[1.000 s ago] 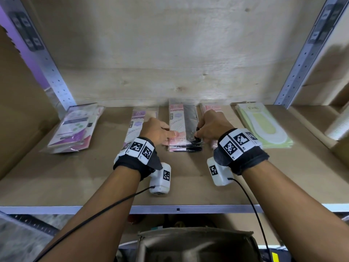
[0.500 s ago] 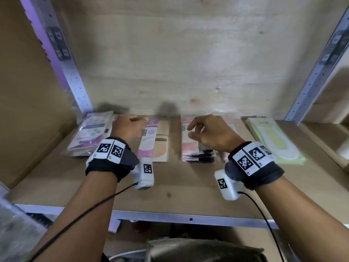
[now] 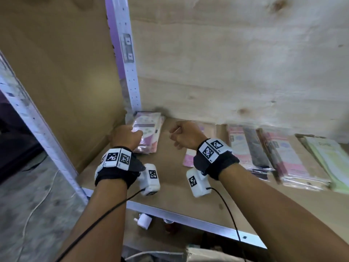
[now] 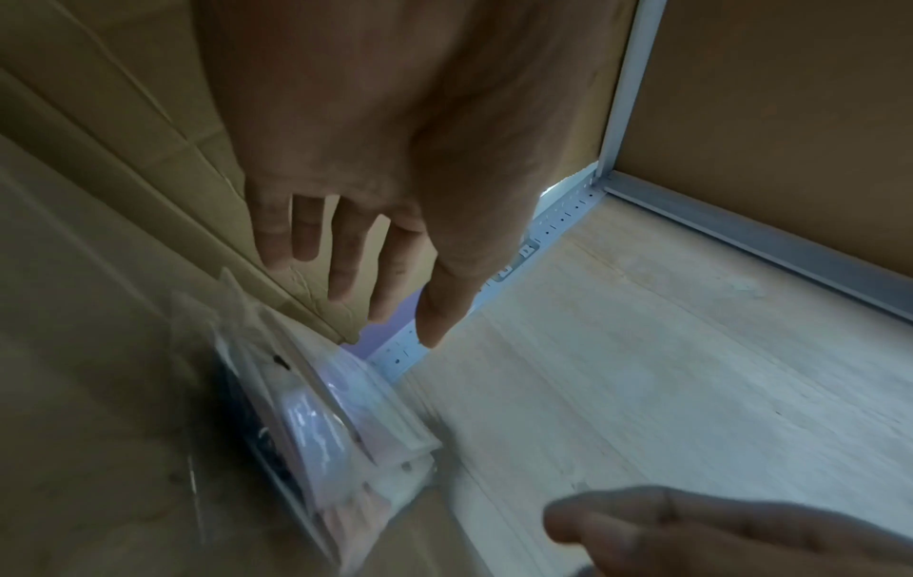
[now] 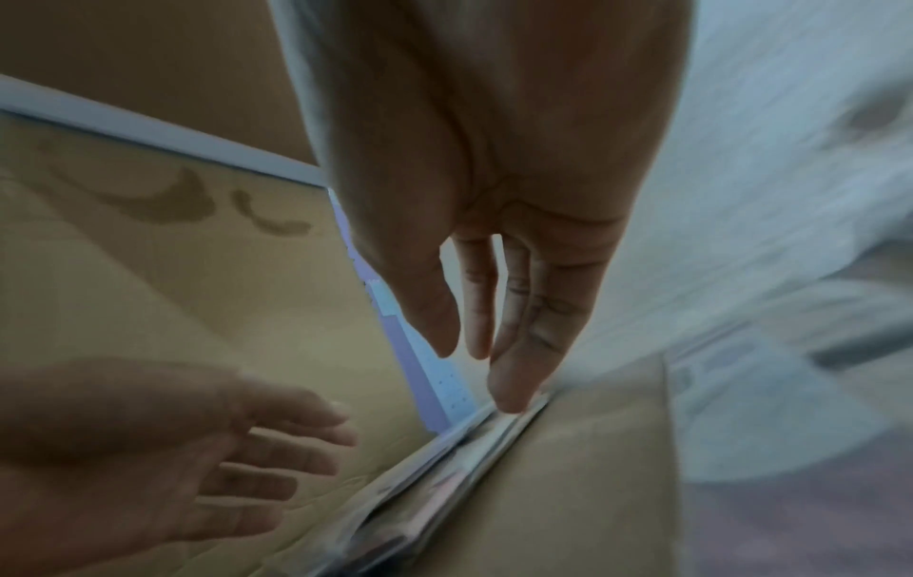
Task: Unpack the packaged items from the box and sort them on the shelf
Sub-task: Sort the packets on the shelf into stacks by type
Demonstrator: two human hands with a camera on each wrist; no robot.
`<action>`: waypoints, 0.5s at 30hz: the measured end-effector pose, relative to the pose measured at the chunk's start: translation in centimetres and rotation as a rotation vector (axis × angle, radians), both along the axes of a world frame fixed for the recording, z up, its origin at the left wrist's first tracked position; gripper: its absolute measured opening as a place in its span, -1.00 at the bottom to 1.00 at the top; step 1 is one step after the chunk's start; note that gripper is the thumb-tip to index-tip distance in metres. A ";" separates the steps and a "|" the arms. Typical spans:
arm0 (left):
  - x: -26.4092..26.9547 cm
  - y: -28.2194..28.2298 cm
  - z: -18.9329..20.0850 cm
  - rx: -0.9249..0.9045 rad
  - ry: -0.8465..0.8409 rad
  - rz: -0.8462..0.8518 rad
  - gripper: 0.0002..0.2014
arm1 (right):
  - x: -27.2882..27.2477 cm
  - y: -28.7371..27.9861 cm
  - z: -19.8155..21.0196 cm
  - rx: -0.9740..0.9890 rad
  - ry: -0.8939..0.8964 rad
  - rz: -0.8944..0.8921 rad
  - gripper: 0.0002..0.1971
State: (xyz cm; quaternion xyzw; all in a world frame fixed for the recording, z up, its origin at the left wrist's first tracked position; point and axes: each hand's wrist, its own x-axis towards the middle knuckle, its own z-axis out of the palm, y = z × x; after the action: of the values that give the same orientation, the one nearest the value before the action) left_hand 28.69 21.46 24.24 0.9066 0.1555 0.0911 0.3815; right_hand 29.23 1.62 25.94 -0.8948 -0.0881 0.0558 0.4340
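Note:
A stack of purple-and-white packets [image 3: 149,129] lies in the shelf's back left corner; the left wrist view shows it from the side [image 4: 336,421]. My left hand [image 3: 135,132] is at its left edge, fingers straight and spread [image 4: 375,281], holding nothing. My right hand [image 3: 175,133] hovers just right of the stack, empty, its fingers extended [image 5: 494,351] toward the stack's edge [image 5: 469,437]. I cannot tell whether either hand touches the stack. A corner of the cardboard box [image 3: 207,254] shows below the shelf.
To the right on the wooden shelf board [image 3: 170,186] lie a pink packet [image 3: 188,159], two pink-and-black stacks [image 3: 247,148] [image 3: 283,159] and green insole packs [image 3: 328,157]. A perforated metal post [image 3: 130,76] and cardboard side wall [image 3: 66,91] bound the left.
Both hands have left the middle pink-and-black stack and moved left to the corner stack. My view has swung left with them.

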 end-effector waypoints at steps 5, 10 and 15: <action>-0.4 0.3 -0.2 0.058 0.094 -0.111 -0.74 | 1.8 4.6 -0.9 0.048 0.044 -0.020 -0.88; -0.9 1.0 -0.9 0.011 0.064 -0.146 -0.78 | 2.2 6.1 -1.7 0.126 0.140 -0.066 -0.79; -0.8 1.6 -0.8 -0.001 0.089 -0.169 -0.83 | 1.0 4.9 -2.0 0.184 0.203 -0.104 -0.83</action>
State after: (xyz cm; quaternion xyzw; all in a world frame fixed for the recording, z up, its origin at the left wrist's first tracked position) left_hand 27.84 23.08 23.47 0.9195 0.0952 0.0181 0.3810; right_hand 30.27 6.50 23.90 -0.8443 -0.0017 0.1152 0.5234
